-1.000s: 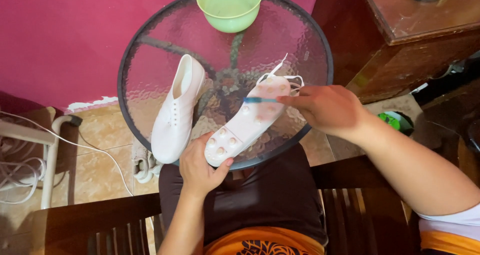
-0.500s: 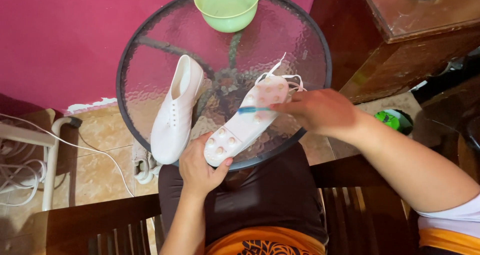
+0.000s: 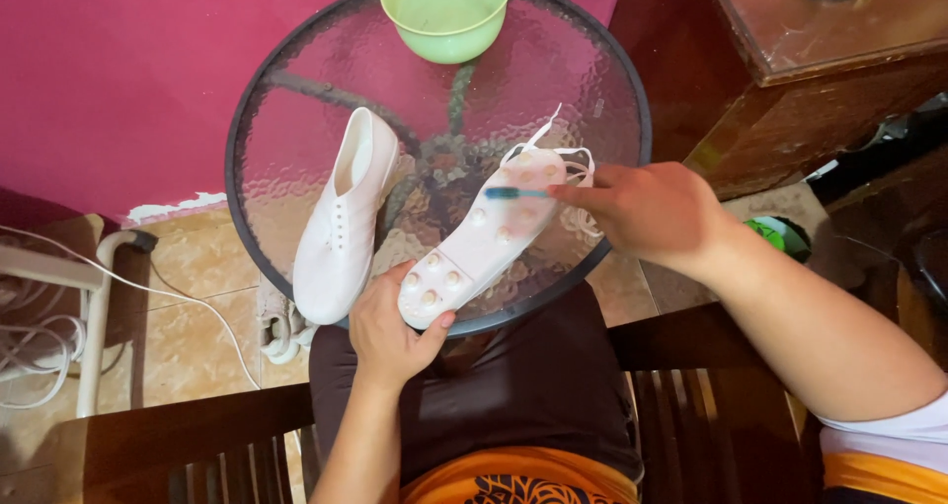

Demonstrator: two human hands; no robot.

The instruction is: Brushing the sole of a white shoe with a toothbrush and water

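My left hand (image 3: 390, 331) grips the toe end of a white shoe (image 3: 489, 232) turned sole up, its studded sole facing me. My right hand (image 3: 647, 213) holds a blue-green toothbrush (image 3: 513, 194) whose head rests on the sole near the heel. White laces (image 3: 558, 154) spill from the shoe under my right hand. A second white shoe (image 3: 346, 218) lies upright on the round glass table (image 3: 296, 109), left of the held one.
A light green bowl (image 3: 446, 10) stands at the table's far edge. A dark wooden cabinet (image 3: 820, 60) is at the right, a magenta wall behind. White cables (image 3: 59, 297) and a pipe lie on the tiled floor at left. Wooden chair slats are below.
My right hand and the toothbrush have shifted slightly across the sole; the left hand keeps the same grip on the toe. The other shoe and bowl have not moved.
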